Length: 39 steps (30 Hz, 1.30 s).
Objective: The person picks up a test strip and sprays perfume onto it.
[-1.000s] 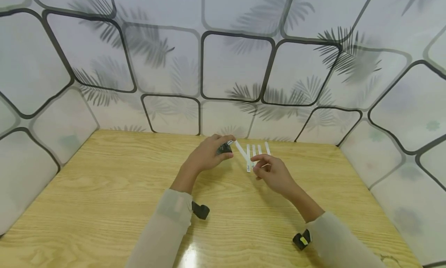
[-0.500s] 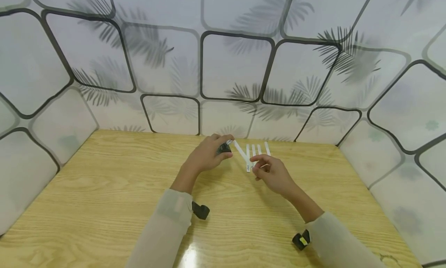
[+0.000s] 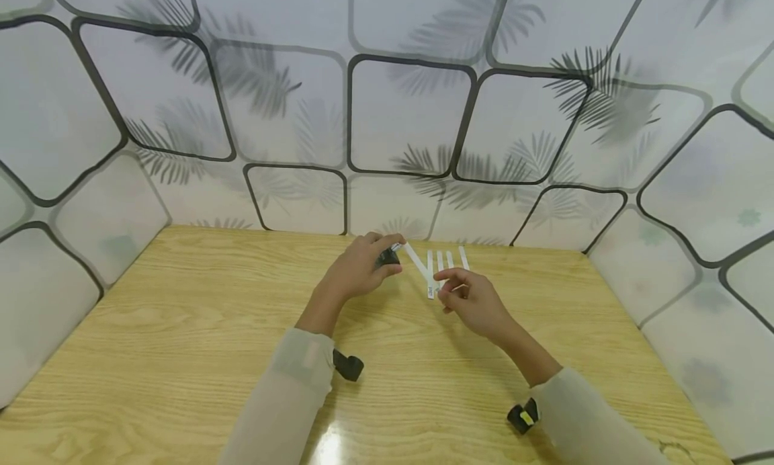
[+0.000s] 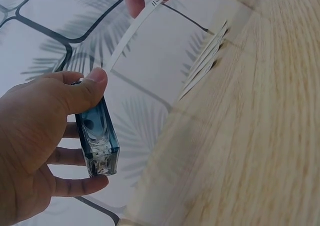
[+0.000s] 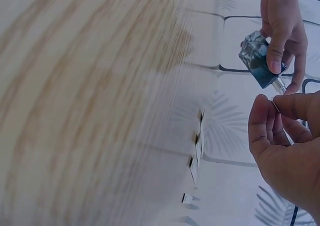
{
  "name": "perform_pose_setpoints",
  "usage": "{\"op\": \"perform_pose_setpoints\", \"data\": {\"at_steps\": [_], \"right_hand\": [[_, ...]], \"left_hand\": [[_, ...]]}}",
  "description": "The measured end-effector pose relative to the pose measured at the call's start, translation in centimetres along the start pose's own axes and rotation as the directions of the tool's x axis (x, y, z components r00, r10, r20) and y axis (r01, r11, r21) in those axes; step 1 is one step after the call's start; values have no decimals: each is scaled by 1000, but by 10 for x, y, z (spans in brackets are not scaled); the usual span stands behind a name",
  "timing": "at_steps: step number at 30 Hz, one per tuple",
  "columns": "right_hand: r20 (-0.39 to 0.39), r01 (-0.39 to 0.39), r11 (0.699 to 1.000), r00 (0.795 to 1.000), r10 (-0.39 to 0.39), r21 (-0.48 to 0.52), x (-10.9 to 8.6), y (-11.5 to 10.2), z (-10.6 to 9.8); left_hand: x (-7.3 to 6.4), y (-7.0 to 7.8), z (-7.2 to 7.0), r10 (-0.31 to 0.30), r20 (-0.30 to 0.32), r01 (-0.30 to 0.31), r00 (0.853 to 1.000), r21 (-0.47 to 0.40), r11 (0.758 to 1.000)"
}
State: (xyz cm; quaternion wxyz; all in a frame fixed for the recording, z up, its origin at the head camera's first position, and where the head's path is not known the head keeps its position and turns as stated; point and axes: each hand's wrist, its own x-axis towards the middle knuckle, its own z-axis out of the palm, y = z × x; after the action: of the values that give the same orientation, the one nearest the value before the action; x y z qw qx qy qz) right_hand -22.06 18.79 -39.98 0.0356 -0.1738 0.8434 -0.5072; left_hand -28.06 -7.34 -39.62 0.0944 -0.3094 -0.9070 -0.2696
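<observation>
My left hand (image 3: 357,270) grips a dark blue glass perfume bottle (image 4: 97,131) with a clear, faceted base, and holds it tilted. In the left wrist view the thumb lies near its top end; the right wrist view shows its silver spray neck (image 5: 278,84) pointing toward my right hand (image 3: 478,307). That hand pinches one end of a white paper test strip (image 4: 131,31) between thumb and fingertips. Dark print marks the pinched end, and the strip's free end reaches toward the bottle's nozzle, partly overlapping the left fingertips in the head view.
Several more white paper strips (image 3: 431,290) are spread at the back of the wooden table (image 3: 242,330), just beyond my right hand. Behind and at both sides stands a patterned white backdrop (image 3: 411,115). Black wrist cameras (image 3: 349,366) sit at both sleeves.
The bottle and the free end of the held strip have shifted very slightly left. Both hands keep their grips, and the strips on the table stay where they were.
</observation>
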Motion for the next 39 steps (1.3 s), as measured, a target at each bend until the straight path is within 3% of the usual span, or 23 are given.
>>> {"op": "perform_pose_setpoints", "data": {"at_steps": [27,39], "right_hand": [[1,4,1000,1000,-4,-4,1,2,0],[-11,-3,1000,1000,3,2,3,3,-1]], "left_hand": [[1,-1,2,-21,8,21,1000,-33,999],[-1,3,-7,-12,-6,11,1000,-102,995]]}}
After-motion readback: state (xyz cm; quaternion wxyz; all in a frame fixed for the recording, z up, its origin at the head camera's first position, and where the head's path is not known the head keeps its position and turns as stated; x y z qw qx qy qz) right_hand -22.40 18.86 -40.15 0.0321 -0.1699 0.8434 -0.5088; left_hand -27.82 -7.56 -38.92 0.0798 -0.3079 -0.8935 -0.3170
